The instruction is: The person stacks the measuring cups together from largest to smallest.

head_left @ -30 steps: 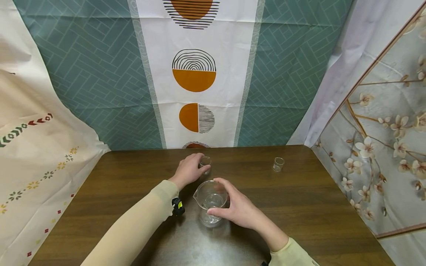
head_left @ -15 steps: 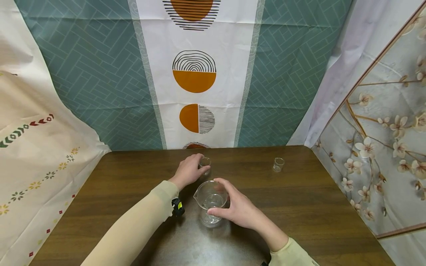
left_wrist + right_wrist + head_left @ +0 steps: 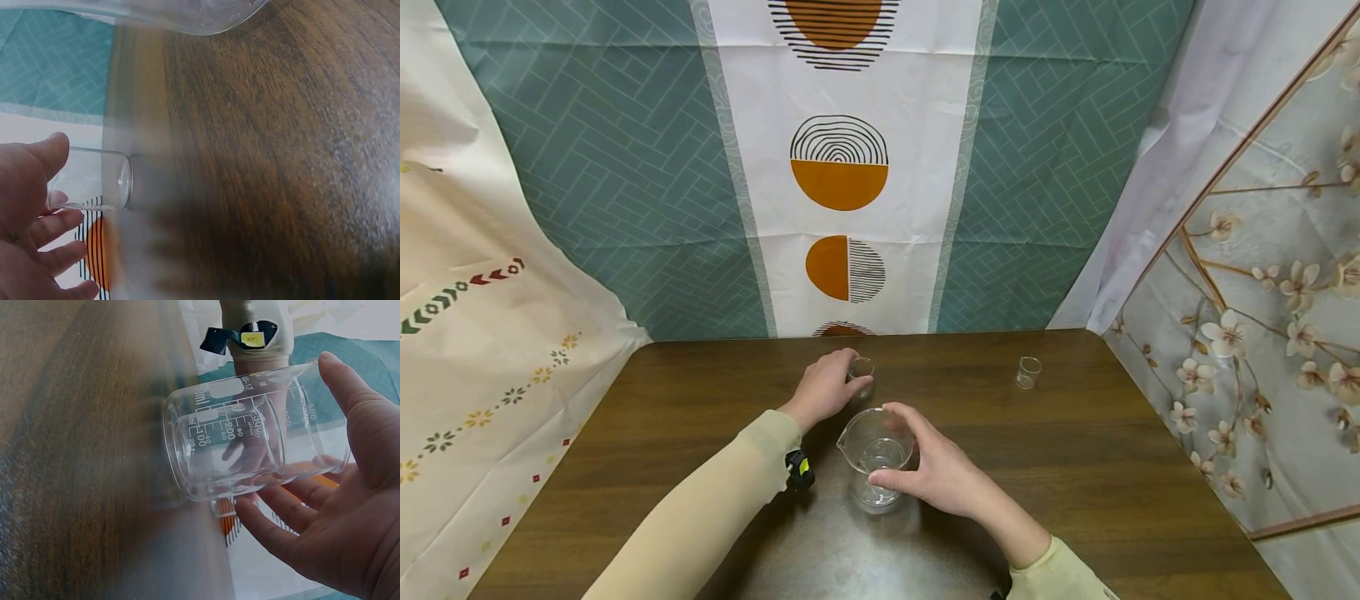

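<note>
Near the middle front of the table, in the head view, stands a large clear glass beaker point(image 3: 859, 479) with a spout and white markings. A smaller beaker point(image 3: 212, 434) shows nested inside it in the right wrist view. My right hand point(image 3: 938, 471) holds the large beaker from the right, thumb and fingers spread round its upper part. Farther back, my left hand point(image 3: 826, 385) holds a small glass beaker point(image 3: 103, 178) between thumb and fingers near its rim. That beaker is upright on the table, partly hidden by the hand in the head view.
Another small glass beaker point(image 3: 1027, 373) stands at the back right of the brown wooden table point(image 3: 1075, 475). Patterned cloths hang behind the table point(image 3: 1037, 167) and along its left side point(image 3: 490, 350). A flowered panel point(image 3: 1247, 367) borders the right side.
</note>
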Tool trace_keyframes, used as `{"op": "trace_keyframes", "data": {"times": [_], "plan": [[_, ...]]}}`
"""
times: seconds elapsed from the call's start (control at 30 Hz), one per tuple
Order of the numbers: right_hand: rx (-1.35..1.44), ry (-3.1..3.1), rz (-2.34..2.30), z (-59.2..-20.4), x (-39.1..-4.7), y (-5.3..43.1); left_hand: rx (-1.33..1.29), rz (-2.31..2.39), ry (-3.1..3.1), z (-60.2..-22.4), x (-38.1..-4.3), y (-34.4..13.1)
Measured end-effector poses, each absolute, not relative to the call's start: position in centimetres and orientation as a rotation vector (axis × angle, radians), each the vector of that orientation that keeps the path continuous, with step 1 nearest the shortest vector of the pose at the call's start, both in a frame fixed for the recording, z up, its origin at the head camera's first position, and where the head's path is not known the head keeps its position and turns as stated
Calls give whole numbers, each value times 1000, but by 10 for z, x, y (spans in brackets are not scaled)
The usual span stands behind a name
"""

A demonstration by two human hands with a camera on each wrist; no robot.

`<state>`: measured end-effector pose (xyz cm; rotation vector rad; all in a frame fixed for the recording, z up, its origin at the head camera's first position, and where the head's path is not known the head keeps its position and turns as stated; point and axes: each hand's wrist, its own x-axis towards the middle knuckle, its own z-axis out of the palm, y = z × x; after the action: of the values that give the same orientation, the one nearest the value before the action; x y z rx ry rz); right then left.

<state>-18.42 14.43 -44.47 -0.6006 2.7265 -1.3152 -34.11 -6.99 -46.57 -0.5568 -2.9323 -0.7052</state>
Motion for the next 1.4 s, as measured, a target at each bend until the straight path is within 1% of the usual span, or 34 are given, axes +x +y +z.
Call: {"op": "trace_keyframes", "data": {"times": [0.47, 1.4], "plan": [[-625, 2707, -1348, -444, -184, 144, -578, -676, -2906, -463, -336, -74], [-616, 2703, -1354, -447, -184, 142, -653, -724, -2739, -438, -303, -94]]}}
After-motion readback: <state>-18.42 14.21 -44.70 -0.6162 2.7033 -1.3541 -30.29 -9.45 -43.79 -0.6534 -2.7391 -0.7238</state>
